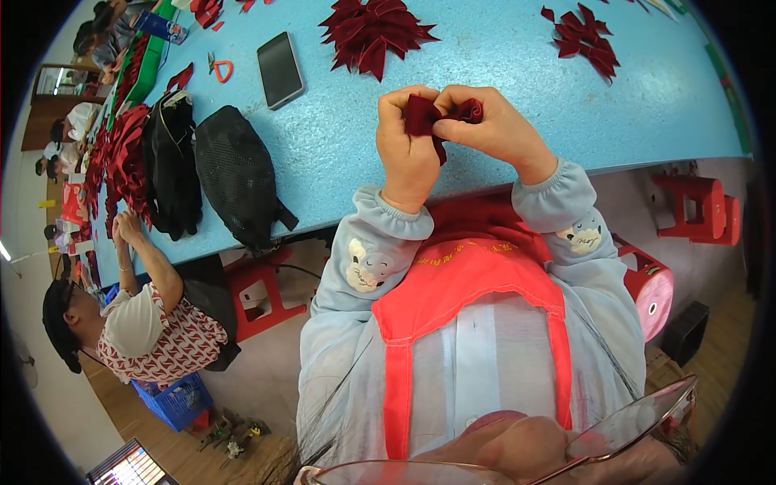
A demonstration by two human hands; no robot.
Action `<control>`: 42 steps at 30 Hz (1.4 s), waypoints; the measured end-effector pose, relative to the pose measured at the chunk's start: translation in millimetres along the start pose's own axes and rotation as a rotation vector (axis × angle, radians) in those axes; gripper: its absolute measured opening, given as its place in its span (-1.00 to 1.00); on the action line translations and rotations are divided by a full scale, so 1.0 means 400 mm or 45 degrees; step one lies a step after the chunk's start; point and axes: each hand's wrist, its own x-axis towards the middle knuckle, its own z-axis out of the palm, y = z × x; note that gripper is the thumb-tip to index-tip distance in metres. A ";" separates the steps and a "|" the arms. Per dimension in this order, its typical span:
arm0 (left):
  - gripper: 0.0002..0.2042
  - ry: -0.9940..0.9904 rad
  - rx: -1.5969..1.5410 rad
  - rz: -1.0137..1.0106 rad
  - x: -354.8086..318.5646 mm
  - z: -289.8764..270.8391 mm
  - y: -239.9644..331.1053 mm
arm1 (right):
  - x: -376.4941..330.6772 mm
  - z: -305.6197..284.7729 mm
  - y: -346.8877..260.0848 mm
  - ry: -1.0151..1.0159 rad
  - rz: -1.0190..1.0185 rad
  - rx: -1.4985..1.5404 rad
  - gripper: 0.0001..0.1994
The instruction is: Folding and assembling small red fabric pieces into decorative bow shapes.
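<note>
A strip of dark red, velvety cloth [420, 115] is stretched between my two hands over the front edge of the blue table [501, 61]. My left hand [404, 158] pinches its flat, folded part between thumb and fingers. With its thumb laid across the cloth, my right hand [499, 125] grips the other end, where the strip curls into a small roll. A short tail of the cloth hangs below my fingers. Beyond my hands lies a heap of pointed dark red cloth pieces [373, 36], and a smaller heap [586, 42] sits farther right.
Left of the heap are a phone [280, 71], small red-handled snips [220, 69] and two black bags [234, 174]. A co-worker [145, 331] sits at the left side, hands near more red cloth [125, 153] and a green tray [150, 69]. Red stools [691, 206] stand at the right.
</note>
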 end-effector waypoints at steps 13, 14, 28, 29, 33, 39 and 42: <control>-0.80 -0.093 -0.075 -0.155 -0.006 -0.022 0.020 | 0.006 -0.003 -0.001 -0.094 -0.047 0.005 -0.88; -0.80 -0.043 -0.138 -0.180 -0.007 -0.018 0.022 | 0.006 -0.002 -0.002 -0.099 -0.059 -0.012 -0.87; -0.81 0.098 -0.165 -0.152 -0.011 -0.009 0.017 | 0.010 0.000 -0.008 -0.111 -0.096 -0.090 -0.86; -0.80 0.107 -0.151 -0.135 -0.010 -0.009 0.013 | 0.010 0.001 -0.006 -0.109 -0.095 -0.089 -0.86; -0.78 0.126 -0.145 -0.116 -0.009 -0.011 0.000 | 0.012 -0.001 -0.003 -0.110 -0.126 -0.075 -0.87; -0.77 0.136 -0.219 -0.185 -0.007 -0.012 0.007 | 0.016 -0.004 0.007 -0.120 -0.118 -0.049 -0.88; -0.84 0.089 -0.333 -0.357 0.004 -0.013 0.032 | 0.021 0.000 0.015 -0.088 -0.132 -0.013 -0.88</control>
